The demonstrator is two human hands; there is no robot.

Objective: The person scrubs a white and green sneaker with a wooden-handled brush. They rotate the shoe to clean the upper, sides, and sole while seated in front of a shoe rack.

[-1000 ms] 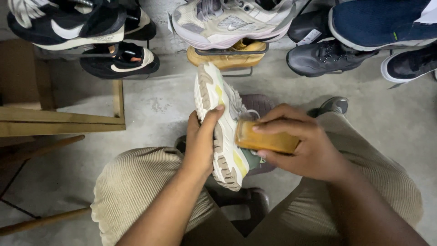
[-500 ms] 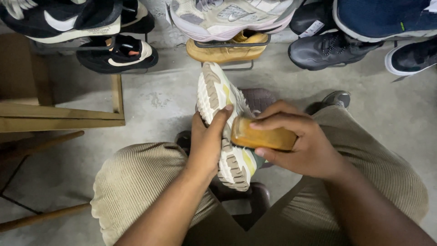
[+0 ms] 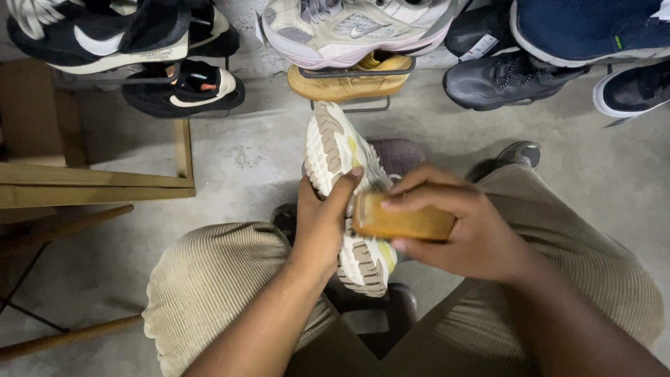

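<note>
Two hands at work: a seated person in ribbed beige trousers [image 3: 209, 279] holds a sneaker [image 3: 342, 167] between the knees, above a concrete floor [image 3: 244, 160].
Left hand: the left hand [image 3: 317, 227] is closed around the sneaker's mid-sole from the left, thumb pressed onto the tread.
Right hand: the right hand [image 3: 467, 234] is wrapped around a tan wooden-backed brush [image 3: 401, 220], fingers curled over the top, thumb below; its bristle side is hidden against the shoe.
Where the sneaker is: centre of view, off the floor, touching both the left hand and the brush.
Which way it points: long axis runs away from the person, one end toward the shoe rack [image 3: 356, 70], the other toward the lap; the cream and brown sole faces left and up.
How it should handle: likely light, with a firm lugged sole and a softer upper that would give under pressure; the mid-sole looks the surest place to grip, as now.
Brush: appears rigid and smooth-backed, lying crosswise to the shoe.
Surroundings: black-and-white sneakers [image 3: 105, 38], a grey one [image 3: 349, 31], a dark one [image 3: 502, 80] and a navy one [image 3: 586, 31] line the top; a wooden frame [image 3: 98, 185] lies at left.
</note>
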